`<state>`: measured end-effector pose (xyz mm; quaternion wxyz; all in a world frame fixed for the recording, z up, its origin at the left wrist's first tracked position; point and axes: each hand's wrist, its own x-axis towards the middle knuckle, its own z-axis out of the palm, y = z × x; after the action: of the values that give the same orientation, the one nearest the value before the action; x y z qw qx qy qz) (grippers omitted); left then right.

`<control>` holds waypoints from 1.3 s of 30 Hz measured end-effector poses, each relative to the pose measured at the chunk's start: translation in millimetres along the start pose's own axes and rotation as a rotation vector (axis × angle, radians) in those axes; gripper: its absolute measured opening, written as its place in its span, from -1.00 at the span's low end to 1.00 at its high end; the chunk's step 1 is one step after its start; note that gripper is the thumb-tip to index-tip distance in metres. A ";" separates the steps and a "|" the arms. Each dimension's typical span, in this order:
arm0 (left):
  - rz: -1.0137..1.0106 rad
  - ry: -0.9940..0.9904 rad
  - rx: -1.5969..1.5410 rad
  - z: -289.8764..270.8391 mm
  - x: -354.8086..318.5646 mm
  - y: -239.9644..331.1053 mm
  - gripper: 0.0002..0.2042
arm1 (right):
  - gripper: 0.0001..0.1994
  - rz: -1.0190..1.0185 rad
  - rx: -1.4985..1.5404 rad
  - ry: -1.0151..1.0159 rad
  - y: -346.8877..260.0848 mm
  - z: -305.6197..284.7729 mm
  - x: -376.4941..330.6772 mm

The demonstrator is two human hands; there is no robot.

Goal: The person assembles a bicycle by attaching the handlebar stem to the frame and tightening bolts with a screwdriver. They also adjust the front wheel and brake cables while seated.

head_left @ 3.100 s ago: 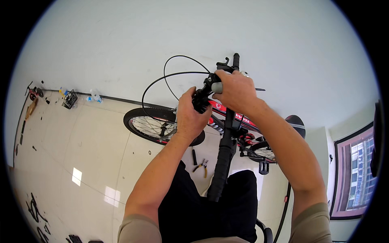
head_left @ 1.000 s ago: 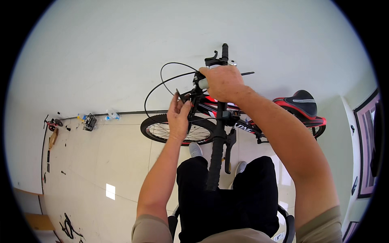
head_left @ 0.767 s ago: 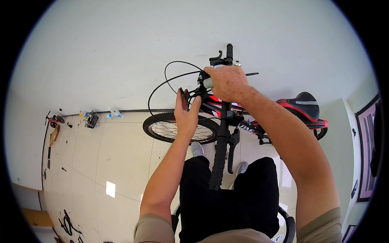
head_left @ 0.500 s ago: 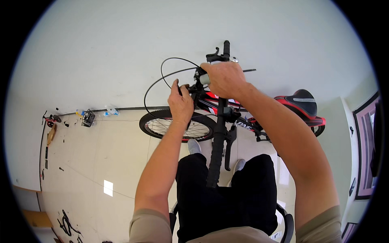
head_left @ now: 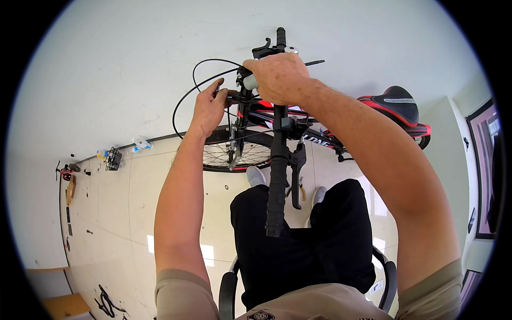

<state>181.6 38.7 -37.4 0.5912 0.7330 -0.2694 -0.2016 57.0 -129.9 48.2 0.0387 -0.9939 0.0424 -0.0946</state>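
Note:
A black and red bicycle stands in front of me, its handlebar (head_left: 279, 120) running from a far grip to a near grip that points toward my lap. My right hand (head_left: 280, 77) is closed over the handlebar near the stem, with a grey cylindrical part (head_left: 250, 81) showing beside the thumb. To its left, my left hand (head_left: 209, 109) has its fingers bent together beside the front of the steering head, above the front wheel (head_left: 240, 152). A small dark piece shows at those fingertips, too small to name. Black cables (head_left: 184, 98) loop out left of the handlebar.
A brake lever (head_left: 297, 176) hangs beside the near grip. The saddle (head_left: 394, 106) is at right by the white wall. Pliers (head_left: 303, 192) lie near my shoes. A black wire basket (head_left: 113, 159), bottles (head_left: 141, 144) and black parts (head_left: 108, 303) lie on the floor at left.
The view has shifted, so the bicycle appears higher. My left hand is slightly farther left of the handlebar, fingers still bent together. The right hand keeps its grip.

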 end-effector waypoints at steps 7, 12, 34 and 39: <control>-0.048 -0.028 -0.021 -1.4 2.5 7.1 -0.53 | -0.65 0.010 -0.030 -0.021 1.2 0.8 1.4; -0.060 -0.036 -0.052 -4.4 10.2 0.8 -0.55 | -0.62 0.007 -0.051 -0.004 2.3 5.2 4.7; 0.229 0.409 -0.075 23.2 -28.7 -30.4 -0.63 | -0.63 0.024 -0.063 -0.013 -2.1 2.3 4.0; 0.229 0.465 0.040 24.4 -24.0 -34.3 -0.67 | -0.60 0.029 -0.036 -0.031 -3.6 0.5 3.3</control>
<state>153.4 40.8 -76.8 0.6417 0.7359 -0.2114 0.0456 60.6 -126.6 48.6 0.0229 -0.9950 0.0579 -0.0780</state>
